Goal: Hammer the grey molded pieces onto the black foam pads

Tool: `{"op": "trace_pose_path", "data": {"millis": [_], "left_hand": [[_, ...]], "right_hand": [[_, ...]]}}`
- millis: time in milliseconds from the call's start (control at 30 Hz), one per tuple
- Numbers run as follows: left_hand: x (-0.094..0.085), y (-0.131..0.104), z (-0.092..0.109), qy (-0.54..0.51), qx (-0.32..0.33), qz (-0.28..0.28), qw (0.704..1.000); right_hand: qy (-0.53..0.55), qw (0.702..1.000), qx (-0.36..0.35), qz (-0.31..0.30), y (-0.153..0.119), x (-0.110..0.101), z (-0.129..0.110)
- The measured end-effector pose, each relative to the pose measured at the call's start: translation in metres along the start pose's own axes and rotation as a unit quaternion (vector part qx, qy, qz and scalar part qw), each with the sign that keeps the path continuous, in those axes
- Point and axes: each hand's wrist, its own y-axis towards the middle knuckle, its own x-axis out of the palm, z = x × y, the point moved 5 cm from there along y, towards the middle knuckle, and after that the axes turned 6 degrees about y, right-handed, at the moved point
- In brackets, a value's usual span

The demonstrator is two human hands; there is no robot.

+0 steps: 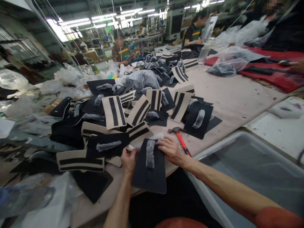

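A black panel (158, 177) lies in front of me, its lower part reaching past the table's near edge. Its dark carry handle is wrapped in cloudy plastic film (150, 155). My right hand (171, 151) grips the panel's upper right edge, fingertips close to the top of the wrapped handle. Left of the panel, my left hand (128, 160) is closed, pinching a small white wad (130, 147) whose material I cannot make out. A claw hammer (182, 142) with a red and black handle rests just beyond my right hand.
Several similar panels, some showing a beige back with black stripes (114, 112), are heaped across the table (213, 91). A translucent plastic bin (237, 164) stands at right. Clear plastic bags (42, 193) lie at left. Co-workers (122, 50) sit across the table; red cloth (268, 69) covers its far right.
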Motion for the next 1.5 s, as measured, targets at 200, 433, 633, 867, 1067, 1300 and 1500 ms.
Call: {"op": "trace_pose_path", "data": {"millis": [200,433,633,867,1067,1300,1500], "left_hand": [[-0.002,-0.008,-0.001,-0.150,-0.051,0.004,0.987],[0.033,-0.001,0.033,-0.137,0.020,-0.101,0.985],[0.057,0.004,0.022,-0.113,0.008,-0.163,0.980],[0.054,0.001,0.021,-0.081,0.004,-0.178,0.981],[0.056,0.002,0.017,-0.038,0.031,-0.192,0.980],[0.057,0.000,0.021,-0.011,0.040,-0.183,0.982],[0.062,-0.005,0.027,0.012,0.046,-0.144,0.988]], "right_hand": [[0.045,0.990,0.055,-0.122,-0.015,0.055,-0.001],[0.170,0.970,0.018,-0.176,0.000,0.050,0.016],[0.193,0.963,0.019,-0.186,0.006,0.047,0.029],[0.023,0.977,0.211,-0.034,-0.014,0.013,0.035],[-0.189,0.889,0.413,-0.052,-0.082,-0.027,0.048],[-0.133,0.814,0.540,-0.168,-0.117,-0.022,0.065],[0.078,0.748,0.653,-0.093,-0.103,-0.028,0.083]]}}
